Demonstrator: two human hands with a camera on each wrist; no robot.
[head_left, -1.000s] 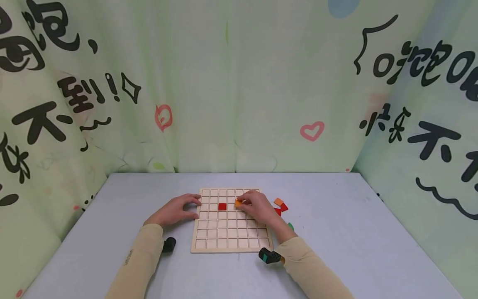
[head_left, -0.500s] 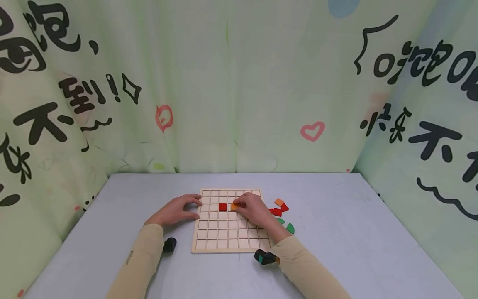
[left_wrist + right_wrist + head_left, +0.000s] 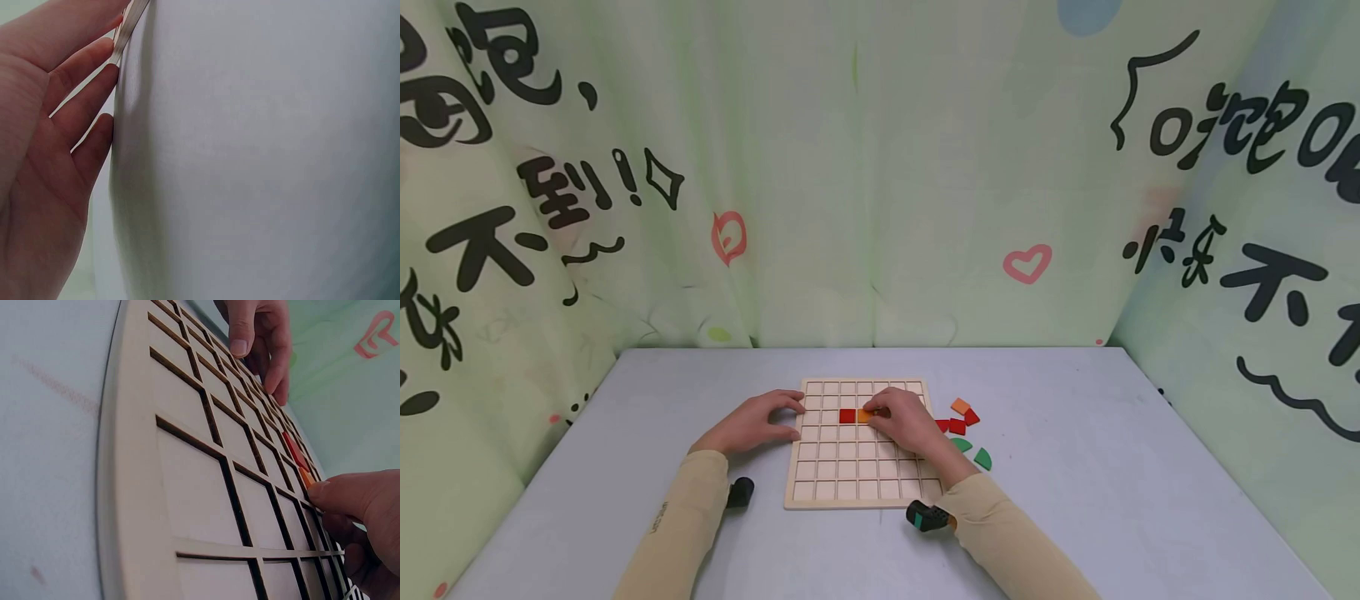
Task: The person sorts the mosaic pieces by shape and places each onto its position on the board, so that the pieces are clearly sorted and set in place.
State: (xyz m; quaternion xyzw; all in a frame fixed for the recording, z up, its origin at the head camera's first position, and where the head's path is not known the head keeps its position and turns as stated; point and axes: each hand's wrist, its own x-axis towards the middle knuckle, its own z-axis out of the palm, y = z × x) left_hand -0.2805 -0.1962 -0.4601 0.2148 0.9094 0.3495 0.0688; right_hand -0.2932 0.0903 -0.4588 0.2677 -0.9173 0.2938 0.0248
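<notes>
A wooden grid board (image 3: 837, 471) lies on the table, divided into square cells. One cell in its upper middle holds a red square tile (image 3: 847, 416). Just right of that, my right hand (image 3: 908, 425) pinches an orange tile (image 3: 305, 477) between thumb and fingers, at the neighbouring cell; fingers cover part of it. Whether it sits fully inside the cell, I cannot tell. My left hand (image 3: 754, 423) rests against the board's left edge, fingers spread and loosely bent, with fingertips touching the rim.
Right of the board lie loose tiles: an orange tile (image 3: 960, 406), several red ones, including a red tile (image 3: 957, 427), and a green rounded piece (image 3: 982, 458) near another green one. A patterned curtain (image 3: 880, 208) hangs behind the white table (image 3: 1075, 467).
My right hand has moved slightly left with the orange tile, bringing it beside the red tile. More of the loose red and green pieces now show. The left hand stays put.
</notes>
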